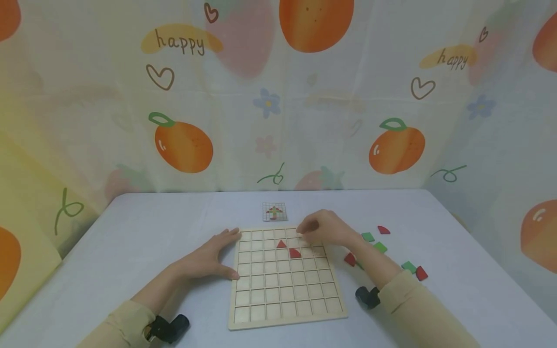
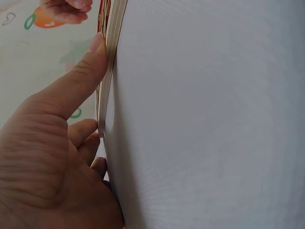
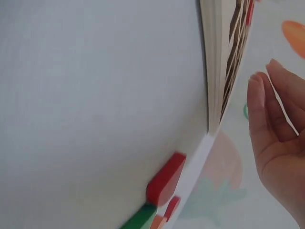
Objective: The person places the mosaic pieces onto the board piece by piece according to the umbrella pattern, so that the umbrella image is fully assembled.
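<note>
A pale wooden grid board lies on the table, a red triangle and a red quarter-round piece in its upper cells. My left hand rests along the board's left side, fingertips at the far corner and thumb against the edge. Over the far right corner hovers my right hand, its fingers bent and thumb near the index finger. In the right wrist view this hand shows nothing between its fingertips.
Behind the board lies a small card with a tree-like pattern on a grid. Loose pieces are scattered right of the board, among them a green piece and red pieces, some close by the right forearm. A printed cloth hangs behind the table.
</note>
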`<state>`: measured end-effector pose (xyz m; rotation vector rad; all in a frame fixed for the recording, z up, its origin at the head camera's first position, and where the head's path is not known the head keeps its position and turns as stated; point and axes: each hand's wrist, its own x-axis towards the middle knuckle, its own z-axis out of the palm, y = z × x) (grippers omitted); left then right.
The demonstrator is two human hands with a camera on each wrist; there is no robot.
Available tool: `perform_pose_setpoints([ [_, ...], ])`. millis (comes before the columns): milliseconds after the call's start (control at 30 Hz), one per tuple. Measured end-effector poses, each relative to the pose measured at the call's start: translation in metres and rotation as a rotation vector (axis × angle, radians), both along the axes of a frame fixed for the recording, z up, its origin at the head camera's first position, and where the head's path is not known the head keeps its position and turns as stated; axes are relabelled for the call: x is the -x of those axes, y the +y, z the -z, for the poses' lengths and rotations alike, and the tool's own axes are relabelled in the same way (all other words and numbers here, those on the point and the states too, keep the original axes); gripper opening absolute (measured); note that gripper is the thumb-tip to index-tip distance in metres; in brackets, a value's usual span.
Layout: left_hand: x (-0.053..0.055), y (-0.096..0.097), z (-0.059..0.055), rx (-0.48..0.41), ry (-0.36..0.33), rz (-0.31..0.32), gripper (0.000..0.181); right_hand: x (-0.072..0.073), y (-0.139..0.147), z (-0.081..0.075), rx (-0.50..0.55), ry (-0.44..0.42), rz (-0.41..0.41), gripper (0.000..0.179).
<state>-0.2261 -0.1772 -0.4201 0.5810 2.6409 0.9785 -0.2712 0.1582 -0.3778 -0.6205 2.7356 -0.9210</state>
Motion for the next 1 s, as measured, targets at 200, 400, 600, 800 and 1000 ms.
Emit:
perform_pose_setpoints([
  [200,0.000,0.000,0.000,0.007,0.005,0.000,0.109,0.004,0.020,-0.002,0.005,-0.011,0.094,0.018],
  [400,0.000,0.000,0.001,0.007,0.010,0.002,0.109,0.007,0.050,-0.003,0.006,-0.007,0.169,0.023],
  [600,-0.001,0.000,0.001,0.007,0.007,-0.001,0.109,0.011,0.081,-0.003,-0.011,0.020,0.250,0.026],
  [800,-0.002,0.000,-0.002,0.006,0.016,0.007,0.108,0.008,0.107,-0.004,-0.006,0.013,0.347,0.031],
  [1000,-0.003,0.001,-0.002,0.007,0.014,0.005,0.109,0.004,0.129,-0.006,-0.024,0.002,0.425,0.035],
])
